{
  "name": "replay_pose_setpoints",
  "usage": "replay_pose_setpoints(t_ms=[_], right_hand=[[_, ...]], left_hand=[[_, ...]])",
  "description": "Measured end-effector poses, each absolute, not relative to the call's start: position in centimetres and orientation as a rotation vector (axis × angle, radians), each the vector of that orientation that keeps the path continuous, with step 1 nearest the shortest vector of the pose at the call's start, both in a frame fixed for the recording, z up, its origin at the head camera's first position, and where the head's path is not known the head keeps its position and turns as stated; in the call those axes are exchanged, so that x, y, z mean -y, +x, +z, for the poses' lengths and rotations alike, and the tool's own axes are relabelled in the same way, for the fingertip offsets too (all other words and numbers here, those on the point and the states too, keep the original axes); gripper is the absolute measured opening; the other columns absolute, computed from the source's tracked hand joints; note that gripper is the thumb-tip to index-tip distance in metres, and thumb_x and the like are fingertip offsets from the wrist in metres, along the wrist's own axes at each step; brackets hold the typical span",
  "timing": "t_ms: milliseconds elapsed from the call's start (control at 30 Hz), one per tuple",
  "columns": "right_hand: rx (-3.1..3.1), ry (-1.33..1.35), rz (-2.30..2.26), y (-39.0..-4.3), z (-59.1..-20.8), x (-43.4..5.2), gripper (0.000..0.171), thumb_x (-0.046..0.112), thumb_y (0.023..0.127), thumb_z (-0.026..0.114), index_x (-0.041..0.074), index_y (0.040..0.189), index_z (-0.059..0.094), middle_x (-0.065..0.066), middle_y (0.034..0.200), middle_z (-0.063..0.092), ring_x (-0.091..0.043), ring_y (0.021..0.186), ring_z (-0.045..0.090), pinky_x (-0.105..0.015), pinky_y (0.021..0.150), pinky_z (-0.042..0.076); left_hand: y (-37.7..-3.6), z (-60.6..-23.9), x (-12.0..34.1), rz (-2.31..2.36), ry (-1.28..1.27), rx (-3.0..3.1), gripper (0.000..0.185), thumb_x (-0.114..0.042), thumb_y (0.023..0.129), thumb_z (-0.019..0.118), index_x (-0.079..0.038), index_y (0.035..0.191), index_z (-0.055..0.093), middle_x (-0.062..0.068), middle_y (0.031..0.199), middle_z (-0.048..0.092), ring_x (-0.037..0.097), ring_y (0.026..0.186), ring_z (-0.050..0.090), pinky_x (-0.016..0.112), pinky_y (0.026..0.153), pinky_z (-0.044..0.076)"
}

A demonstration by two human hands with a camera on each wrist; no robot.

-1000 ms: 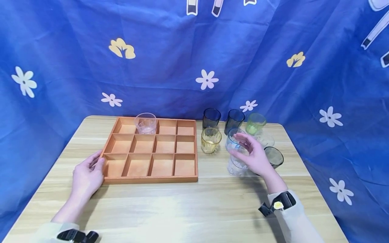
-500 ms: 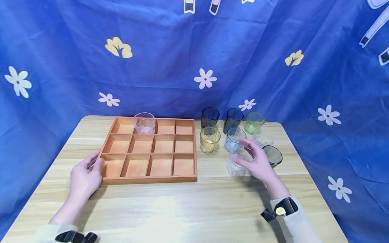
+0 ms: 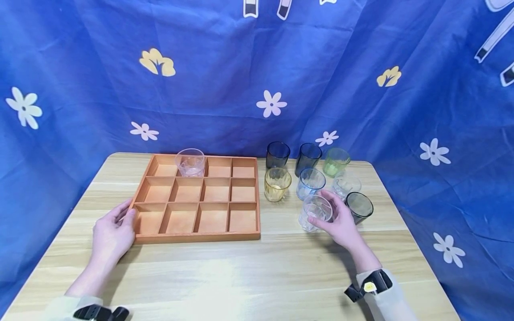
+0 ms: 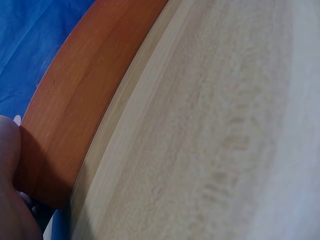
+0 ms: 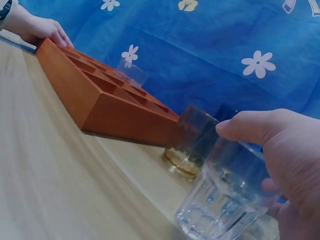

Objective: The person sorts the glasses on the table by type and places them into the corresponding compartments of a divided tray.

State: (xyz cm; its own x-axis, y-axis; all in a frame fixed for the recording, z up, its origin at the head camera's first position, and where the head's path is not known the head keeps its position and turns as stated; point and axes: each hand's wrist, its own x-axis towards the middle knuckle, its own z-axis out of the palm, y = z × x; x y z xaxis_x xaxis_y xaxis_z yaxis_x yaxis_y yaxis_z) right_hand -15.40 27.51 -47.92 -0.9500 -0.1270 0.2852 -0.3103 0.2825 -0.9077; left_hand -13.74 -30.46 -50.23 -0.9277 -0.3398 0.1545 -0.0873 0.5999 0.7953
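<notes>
My left hand (image 3: pixel 113 232) grips the front left corner of a divided wooden tray (image 3: pixel 196 237), thumb on the near side and fingers along the left wall. The tray's front face (image 4: pixel 75 90) fills the upper left of the left wrist view. My right hand (image 3: pixel 341 223) holds a clear drinking glass (image 3: pixel 311 220) by its side, with the thumb near the rim and the fingers round the far side, partly hidden. The glass (image 5: pixel 217 200) has a faceted base and tilts in the right wrist view. A clear, faintly pink glass (image 3: pixel 190 165) stands in a back-row compartment.
Other glasses stand right of the tray: yellow (image 3: pixel 277 185), blue (image 3: pixel 310 185), green (image 3: pixel 336 162), another clear one (image 3: pixel 346 183) and several dark ones, including one (image 3: pixel 359 206) right beside my right hand. A blue patterned cloth (image 3: pixel 217 89) hangs behind the table.
My right hand has come down and toward me from above the blue and clear glasses, and its thumb and fingers have closed round the clear glass. My left hand keeps its grip on the tray.
</notes>
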Motion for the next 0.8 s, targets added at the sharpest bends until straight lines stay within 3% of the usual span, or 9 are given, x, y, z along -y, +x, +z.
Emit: replay_pose_setpoints(t_ms=[200, 467, 800], right_hand=[[2.313, 0.376, 1.864, -15.2, -48.9, -27.3, 0.092, -0.013, 0.076, 0.088, -0.009, 0.153, 0.039, -0.025, 0.153, 0.049, -0.045, 0.141, 0.045, -0.027, 0.117, 0.040], [2.278, 0.323, 1.927, -15.2, -50.1, -26.8, 0.097, -0.017, 0.075, 0.086, -0.012, 0.156, 0.033, -0.033, 0.151, 0.049, -0.045, 0.142, 0.043, -0.025, 0.116, 0.041], [2.243, 0.297, 1.946, -15.2, -51.0, -26.6, 0.090, -0.017, 0.073, 0.088, -0.008, 0.151, 0.044, -0.028, 0.147, 0.056, -0.044, 0.139, 0.048, -0.031, 0.116, 0.042]], left_hand=[[-13.8, -50.2, 30.5, -1.226, 0.340, 2.544, 0.045, -0.025, 0.111, 0.053, -0.004, 0.151, 0.059, 0.026, 0.137, 0.065, 0.000, 0.109, 0.062, -0.001, 0.078, 0.043], [-13.9, -50.2, 30.4, -1.226, 0.335, 2.543, 0.046, -0.024, 0.111, 0.053, -0.003, 0.151, 0.057, 0.028, 0.137, 0.064, 0.040, 0.121, 0.064, -0.001, 0.078, 0.044], [-13.7, -50.3, 30.4, -1.232, 0.336, 2.546, 0.047, -0.025, 0.111, 0.053, -0.002, 0.152, 0.056, 0.028, 0.137, 0.063, 0.042, 0.122, 0.063, -0.001, 0.077, 0.044]])
